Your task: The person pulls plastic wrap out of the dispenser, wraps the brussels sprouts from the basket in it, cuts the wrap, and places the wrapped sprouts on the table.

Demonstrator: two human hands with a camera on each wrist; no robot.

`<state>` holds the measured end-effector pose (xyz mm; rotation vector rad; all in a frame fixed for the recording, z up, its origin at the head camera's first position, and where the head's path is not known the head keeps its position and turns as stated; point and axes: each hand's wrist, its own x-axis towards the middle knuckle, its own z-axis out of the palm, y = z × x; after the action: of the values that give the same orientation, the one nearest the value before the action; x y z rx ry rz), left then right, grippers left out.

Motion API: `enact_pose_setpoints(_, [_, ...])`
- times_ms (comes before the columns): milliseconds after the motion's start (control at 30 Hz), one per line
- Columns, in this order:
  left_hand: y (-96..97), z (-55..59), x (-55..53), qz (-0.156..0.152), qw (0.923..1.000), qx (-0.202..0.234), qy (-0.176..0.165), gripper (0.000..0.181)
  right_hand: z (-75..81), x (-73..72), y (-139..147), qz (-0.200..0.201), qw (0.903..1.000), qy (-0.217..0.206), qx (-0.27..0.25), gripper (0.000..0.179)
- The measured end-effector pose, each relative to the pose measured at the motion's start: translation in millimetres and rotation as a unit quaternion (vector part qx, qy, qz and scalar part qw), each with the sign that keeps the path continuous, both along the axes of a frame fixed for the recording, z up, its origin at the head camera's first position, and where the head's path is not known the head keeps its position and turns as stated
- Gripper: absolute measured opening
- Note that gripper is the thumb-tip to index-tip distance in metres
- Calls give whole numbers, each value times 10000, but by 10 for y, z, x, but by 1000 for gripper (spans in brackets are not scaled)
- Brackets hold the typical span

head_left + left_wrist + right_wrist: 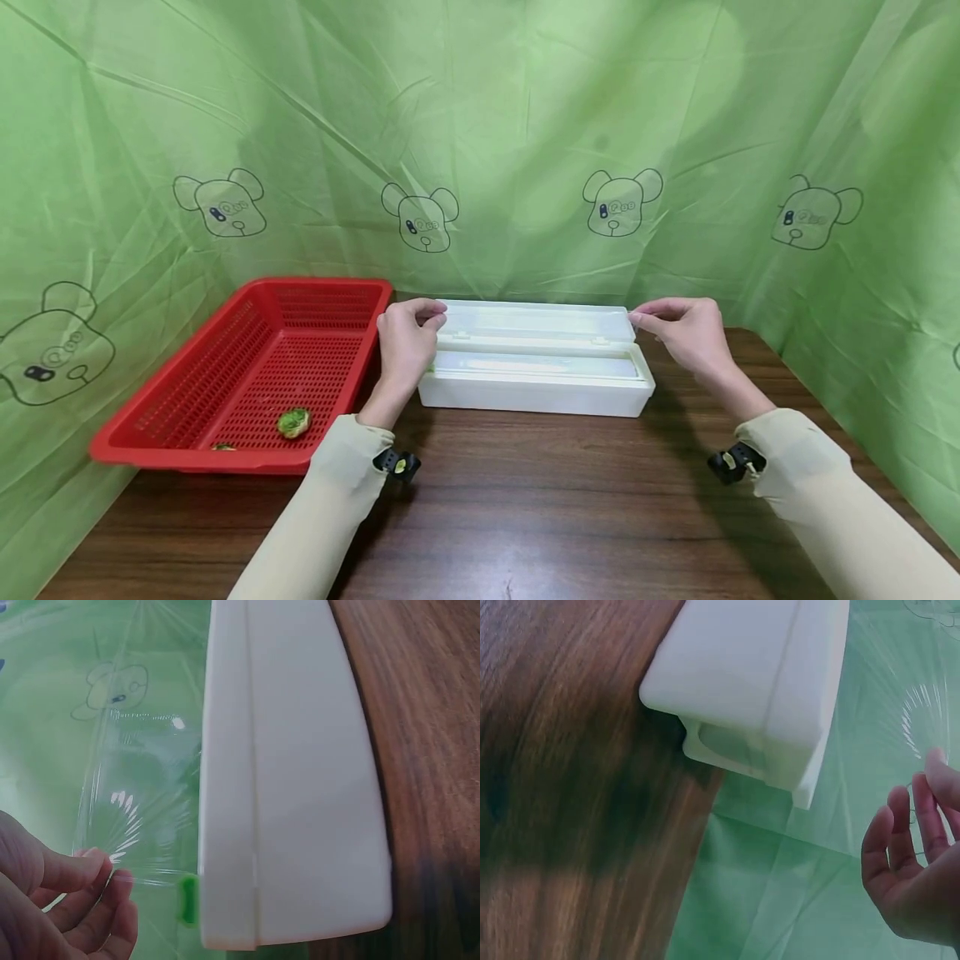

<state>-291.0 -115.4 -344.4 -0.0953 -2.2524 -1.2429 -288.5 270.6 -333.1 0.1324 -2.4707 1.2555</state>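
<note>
A white cling film dispenser box (534,400) lies lengthwise on the table with its lid (536,321) raised at the back. Clear cling film (150,795) stretches out from it, creased toward the fingers at both corners. My left hand (405,340) pinches one corner of the film between thumb and fingers, above the box's left end. At the right end, my right hand (692,335) pinches the other corner. In the right wrist view, film creases fan out from that hand's thumb and fingertip (935,761). A small green tab (187,900) shows beside the box's left end.
A red perforated plastic basket (142,417) stands at the left, close to my left forearm. Inside it is a small leafy green vegetable (293,422), with another partly hidden behind the front rim. Green printed cloth (517,150) hangs behind and around the brown wooden table (510,508).
</note>
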Motion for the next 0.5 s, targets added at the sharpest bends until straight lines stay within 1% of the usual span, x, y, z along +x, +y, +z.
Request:
enact_pose_setpoints(300, [-20,121,71,-53,9997,6,231,8,117,88,40,246,9997,30,0,32])
enact_pose_setpoints(500, [-39,203,119,-111,9996,-32,273,8,184,151,51,290,9995,138,24,32])
